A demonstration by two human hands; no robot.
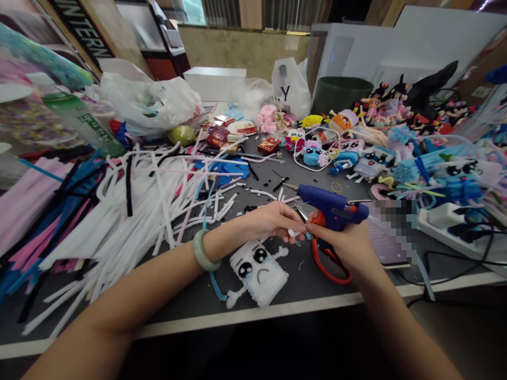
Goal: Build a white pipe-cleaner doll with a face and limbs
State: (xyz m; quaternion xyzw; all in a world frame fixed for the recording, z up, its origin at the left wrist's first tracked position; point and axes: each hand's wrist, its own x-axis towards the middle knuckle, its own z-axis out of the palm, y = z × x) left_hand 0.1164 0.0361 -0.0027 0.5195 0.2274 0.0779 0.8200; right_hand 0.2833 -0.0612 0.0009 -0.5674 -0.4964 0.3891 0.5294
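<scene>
In my right hand (348,243) is a blue glue gun (325,203) with an orange trigger, its metal nozzle pointing left. The fingers of my left hand (277,219) are closed on a small white fuzzy piece (293,232), and my right thumb and fingertip meet it there. Below my hands lies a white fuzzy doll (259,274) with big black eyes, a frown and two little arms. Red-handled scissors (332,266) lie under the glue gun, partly hidden by it and my right hand.
White, pink, blue and black pipe cleaners (119,206) heap on the left, beside a green bottle (79,119). Finished fuzzy dolls (368,163) crowd the right. A power strip (455,232) with cables sits at the right edge. Small boxes (217,136) and a plastic bag (150,100) stand behind.
</scene>
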